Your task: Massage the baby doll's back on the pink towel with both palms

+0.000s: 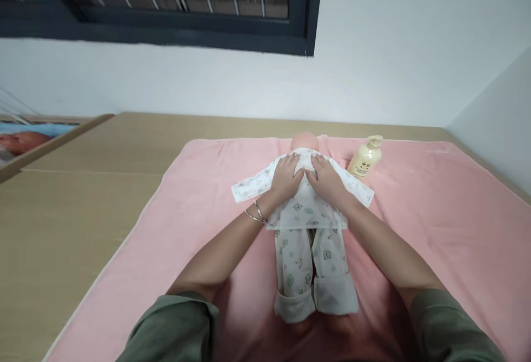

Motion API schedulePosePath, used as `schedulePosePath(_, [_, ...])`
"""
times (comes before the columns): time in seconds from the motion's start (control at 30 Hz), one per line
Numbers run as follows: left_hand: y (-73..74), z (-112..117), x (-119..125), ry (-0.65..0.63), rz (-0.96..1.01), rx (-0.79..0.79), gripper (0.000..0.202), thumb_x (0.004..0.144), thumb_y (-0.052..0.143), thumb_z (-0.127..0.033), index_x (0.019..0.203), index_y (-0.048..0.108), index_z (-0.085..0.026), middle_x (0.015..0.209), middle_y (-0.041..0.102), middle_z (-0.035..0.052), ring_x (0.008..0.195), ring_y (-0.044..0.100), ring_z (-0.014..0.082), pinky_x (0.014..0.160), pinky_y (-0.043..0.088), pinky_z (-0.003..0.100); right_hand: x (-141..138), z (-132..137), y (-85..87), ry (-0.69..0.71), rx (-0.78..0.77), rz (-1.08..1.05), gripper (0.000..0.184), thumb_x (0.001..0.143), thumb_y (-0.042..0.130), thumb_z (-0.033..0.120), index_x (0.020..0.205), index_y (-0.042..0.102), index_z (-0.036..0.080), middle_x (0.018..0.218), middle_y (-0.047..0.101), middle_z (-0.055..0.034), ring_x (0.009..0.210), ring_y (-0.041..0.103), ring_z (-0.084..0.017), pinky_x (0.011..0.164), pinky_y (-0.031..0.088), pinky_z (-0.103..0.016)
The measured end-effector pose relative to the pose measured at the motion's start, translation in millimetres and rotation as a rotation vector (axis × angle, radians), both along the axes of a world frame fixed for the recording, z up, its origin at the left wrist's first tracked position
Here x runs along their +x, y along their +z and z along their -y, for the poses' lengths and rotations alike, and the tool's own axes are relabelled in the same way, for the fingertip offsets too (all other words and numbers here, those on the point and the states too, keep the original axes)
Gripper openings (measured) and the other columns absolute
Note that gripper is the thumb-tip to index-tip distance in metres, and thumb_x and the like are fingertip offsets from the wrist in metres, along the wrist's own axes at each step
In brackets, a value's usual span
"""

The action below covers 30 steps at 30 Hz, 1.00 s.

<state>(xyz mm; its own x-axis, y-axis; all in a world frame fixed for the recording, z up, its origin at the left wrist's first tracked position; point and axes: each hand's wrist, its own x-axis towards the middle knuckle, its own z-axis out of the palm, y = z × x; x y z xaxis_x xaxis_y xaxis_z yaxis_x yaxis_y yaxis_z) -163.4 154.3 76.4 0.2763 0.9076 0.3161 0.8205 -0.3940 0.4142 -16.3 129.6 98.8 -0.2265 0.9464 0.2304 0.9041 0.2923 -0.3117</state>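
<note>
A baby doll lies face-up or face-down, I cannot tell which, with only its bald head [305,140] showing past the collar. It is dressed in a white printed long-sleeved top [307,210] and matching trousers [295,262] with wide turned-up cuffs. Both sleeves stretch out to the sides. My left hand [287,176] lies flat on the chest of the top, fingers spread. Opposite it, my right hand [327,178] rests flat on the other side of the chest, with the thumbs close together. Neither hand grips anything.
Under the doll spreads a pink blanket [199,223] on a wooden surface [83,229]. A cream pump bottle [365,157] leans or lies beyond the right sleeve. A white wall [394,63] and a dark window frame [199,32] stand behind. At far left is a reddish object [25,142].
</note>
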Motion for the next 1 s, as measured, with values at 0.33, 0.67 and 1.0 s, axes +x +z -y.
schedulePosePath(0.33, [3.8, 31, 14, -0.02, -0.219, 0.241, 0.045, 0.092, 0.035, -0.005, 0.126, 0.063, -0.001, 0.134, 0.064, 0.0201, 0.133, 0.057, 0.0289, 0.12, 0.042, 0.046, 2, 2, 0.4, 0.045, -0.06, -0.056, 0.054, 0.099, 0.042, 0.025, 0.146, 0.045, -0.002, 0.158, 0.036, -0.0226, 0.15, 0.029, -0.037, 0.125, 0.027, -0.05])
schedulePosePath(0.67, [1.8, 10, 1, 0.078, 0.042, 0.006, 0.051, 0.098, 0.037, -0.028, 0.14, 0.051, -0.003, 0.15, 0.05, 0.0188, 0.145, 0.042, 0.0325, 0.124, 0.033, 0.052, -6, 19, 6.1, 0.055, -0.023, -0.015, 0.054, 0.099, 0.035, 0.023, 0.145, 0.047, -0.002, 0.151, 0.044, -0.0255, 0.146, 0.038, -0.035, 0.123, 0.031, -0.051])
schedulePosePath(1.0, [-13.4, 9, 2, 0.07, 0.194, 0.066, 0.048, 0.098, 0.036, -0.025, 0.138, 0.054, -0.005, 0.148, 0.054, 0.0161, 0.144, 0.044, 0.0305, 0.125, 0.033, 0.052, 4, 1, -2.1, 0.075, 0.035, -0.218, 0.055, 0.096, 0.042, 0.025, 0.146, 0.047, 0.004, 0.159, 0.035, -0.0196, 0.151, 0.028, -0.033, 0.126, 0.022, -0.052])
